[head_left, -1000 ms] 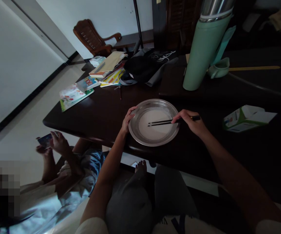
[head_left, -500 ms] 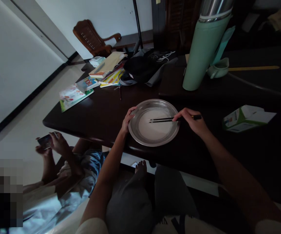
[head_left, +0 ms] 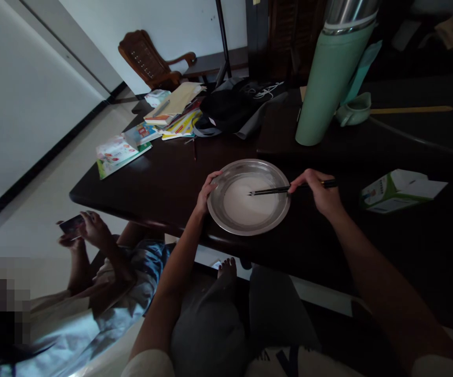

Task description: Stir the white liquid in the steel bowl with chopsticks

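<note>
A round metal plate (head_left: 226, 220) lies near the front edge of the dark wooden table (head_left: 163, 183). My left hand (head_left: 206, 192) grips the plate's left rim with curled fingers. My right hand (head_left: 318, 191) is closed on a pair of black chopsticks (head_left: 273, 190) at the plate's right rim. The chopsticks lie almost level, and their tips point left over the pale middle of the plate.
A tall green thermos (head_left: 328, 78) and a green cup (head_left: 354, 109) stand behind the plate. A small carton (head_left: 399, 189) lies at the right. Books (head_left: 147, 131) and a black bag (head_left: 230, 107) cover the far left. Another person (head_left: 92, 246) sits lower left with a phone.
My right hand has drawn the chopsticks to the right and slightly up, so their tips now reach only the plate's middle. My left hand stays on the rim.
</note>
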Demonstrator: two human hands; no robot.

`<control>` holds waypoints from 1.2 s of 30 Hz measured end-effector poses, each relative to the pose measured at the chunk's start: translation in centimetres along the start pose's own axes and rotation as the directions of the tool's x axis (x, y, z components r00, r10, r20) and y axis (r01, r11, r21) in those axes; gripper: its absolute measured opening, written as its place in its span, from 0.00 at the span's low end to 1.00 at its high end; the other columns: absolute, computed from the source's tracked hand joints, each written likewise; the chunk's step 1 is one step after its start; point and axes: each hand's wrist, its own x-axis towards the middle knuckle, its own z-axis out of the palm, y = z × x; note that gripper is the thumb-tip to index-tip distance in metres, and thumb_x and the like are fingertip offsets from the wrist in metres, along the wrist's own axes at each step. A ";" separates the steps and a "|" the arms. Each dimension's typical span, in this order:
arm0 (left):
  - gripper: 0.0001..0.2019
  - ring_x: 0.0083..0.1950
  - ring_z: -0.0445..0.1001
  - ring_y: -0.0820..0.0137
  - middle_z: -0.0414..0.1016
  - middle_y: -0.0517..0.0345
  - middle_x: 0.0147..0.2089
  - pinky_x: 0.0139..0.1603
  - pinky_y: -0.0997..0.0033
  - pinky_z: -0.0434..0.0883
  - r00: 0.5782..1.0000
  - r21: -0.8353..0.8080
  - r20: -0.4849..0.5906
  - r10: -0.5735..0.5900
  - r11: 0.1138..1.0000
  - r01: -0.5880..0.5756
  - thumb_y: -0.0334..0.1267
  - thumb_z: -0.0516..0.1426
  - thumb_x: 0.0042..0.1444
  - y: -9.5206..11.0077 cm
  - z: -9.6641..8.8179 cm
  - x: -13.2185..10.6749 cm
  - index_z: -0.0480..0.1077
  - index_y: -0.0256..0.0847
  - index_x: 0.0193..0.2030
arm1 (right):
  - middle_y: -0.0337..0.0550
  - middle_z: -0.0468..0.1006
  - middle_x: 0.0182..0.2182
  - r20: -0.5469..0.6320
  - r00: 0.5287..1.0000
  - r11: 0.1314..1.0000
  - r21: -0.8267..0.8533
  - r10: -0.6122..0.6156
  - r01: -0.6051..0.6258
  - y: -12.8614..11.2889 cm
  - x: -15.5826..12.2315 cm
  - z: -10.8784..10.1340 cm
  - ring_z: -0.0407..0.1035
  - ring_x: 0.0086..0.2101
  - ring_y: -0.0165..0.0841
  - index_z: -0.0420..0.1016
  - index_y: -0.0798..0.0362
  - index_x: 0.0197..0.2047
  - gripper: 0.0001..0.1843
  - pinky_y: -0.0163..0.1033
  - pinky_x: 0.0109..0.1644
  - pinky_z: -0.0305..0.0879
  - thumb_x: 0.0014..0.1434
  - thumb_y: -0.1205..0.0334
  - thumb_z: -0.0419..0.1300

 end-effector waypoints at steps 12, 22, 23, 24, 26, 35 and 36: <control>0.21 0.47 0.74 0.62 0.73 0.54 0.52 0.47 0.64 0.70 1.000 -0.003 0.007 -0.010 1.000 0.010 0.46 0.60 0.52 0.2 0.1 -0.1 0.70 0.45 0.53 | 0.41 0.81 0.23 -0.027 0.999 1.000 -0.017 -0.024 0.024 0.0 -0.1 0.3 0.76 0.30 0.35 0.80 0.48 0.25 0.26 0.43 0.42 0.71 0.66 0.42 0.55; 0.20 0.48 0.73 0.61 0.73 0.54 0.51 0.47 0.64 0.70 1.000 -0.014 0.007 -0.005 1.000 0.005 0.45 0.60 0.51 0.4 0.3 -0.2 0.71 0.44 0.52 | 0.42 0.84 0.29 0.147 0.989 1.000 -0.031 0.001 0.004 -0.1 -0.4 0.6 0.77 0.35 0.35 0.82 0.48 0.29 0.24 0.42 0.46 0.71 0.66 0.42 0.56; 0.20 0.48 0.73 0.61 0.73 0.54 0.51 0.48 0.63 0.70 1.000 -0.015 0.012 -0.005 1.000 0.005 0.45 0.60 0.51 0.4 0.3 -0.2 0.70 0.44 0.52 | 0.41 0.83 0.28 0.098 0.995 0.999 -0.040 -0.006 0.010 0.0 -0.3 0.5 0.77 0.35 0.35 0.82 0.49 0.29 0.24 0.42 0.46 0.71 0.66 0.42 0.56; 0.21 0.49 0.73 0.61 0.73 0.54 0.51 0.49 0.63 0.70 1.000 -0.012 0.012 -0.003 1.000 0.003 0.45 0.60 0.52 0.4 0.3 -0.2 0.70 0.44 0.52 | 0.41 0.83 0.26 0.035 0.999 1.000 -0.028 -0.012 0.013 0.0 -0.2 0.3 0.76 0.33 0.35 0.81 0.49 0.27 0.25 0.42 0.45 0.71 0.67 0.42 0.55; 0.21 0.49 0.73 0.61 0.74 0.54 0.52 0.49 0.64 0.70 1.000 -0.002 0.003 -0.004 1.000 0.004 0.44 0.60 0.51 0.4 0.2 -0.1 0.71 0.44 0.52 | 0.39 0.79 0.20 -0.068 0.998 0.999 0.039 -0.010 0.013 0.3 0.0 0.0 0.74 0.27 0.34 0.79 0.49 0.24 0.27 0.42 0.40 0.71 0.67 0.42 0.55; 0.20 0.50 0.74 0.60 0.73 0.54 0.53 0.50 0.62 0.70 1.000 0.018 0.004 -0.004 1.000 0.004 0.46 0.59 0.53 0.3 0.3 -0.2 0.70 0.45 0.53 | 0.42 0.84 0.31 0.153 0.988 0.998 -0.068 0.017 -0.007 -0.4 -0.5 0.7 0.78 0.38 0.37 0.82 0.47 0.30 0.25 0.45 0.50 0.71 0.65 0.40 0.55; 0.20 0.50 0.73 0.60 0.73 0.54 0.53 0.51 0.62 0.70 1.000 0.020 0.003 -0.001 1.000 0.001 0.46 0.60 0.53 0.3 0.3 -0.2 0.70 0.45 0.53 | 0.42 0.84 0.30 0.099 0.995 0.997 -0.076 0.013 -0.005 -0.4 -0.4 0.6 0.77 0.37 0.37 0.82 0.47 0.29 0.25 0.45 0.49 0.71 0.65 0.39 0.55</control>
